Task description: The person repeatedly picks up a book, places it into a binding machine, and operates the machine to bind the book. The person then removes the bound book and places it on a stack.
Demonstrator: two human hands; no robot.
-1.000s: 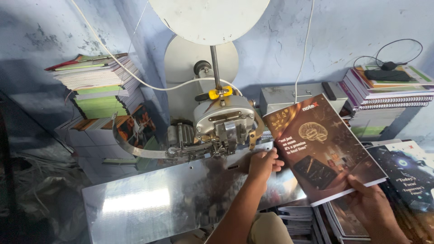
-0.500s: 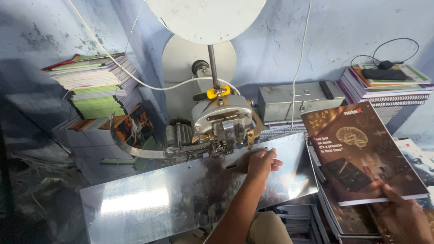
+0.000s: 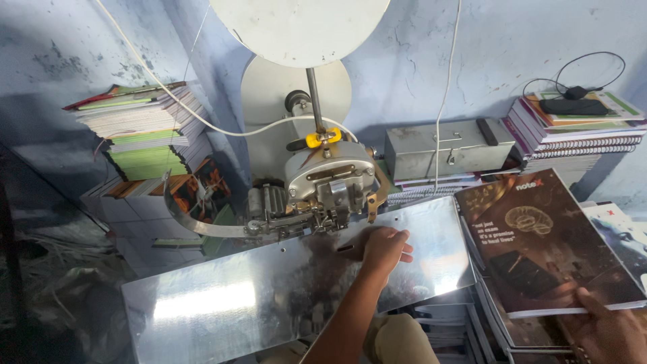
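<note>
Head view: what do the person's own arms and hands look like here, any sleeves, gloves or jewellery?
Both hands are bare, with no gloves. The left hand shows a bare forearm up to the frame edge, with no sleeve, watch or ring visible. The right hand is cut off at the corner, so only its fingers and back show; nothing worn can be seen on it.

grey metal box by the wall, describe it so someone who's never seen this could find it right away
Start at the binding machine behind the shiny metal table and look right along the blue wall. The grey metal box lies there on some notebooks, left of the tall stack of spiral notebooks. It alone is plain metal, with a latch in front and a dark handle on top.
</note>
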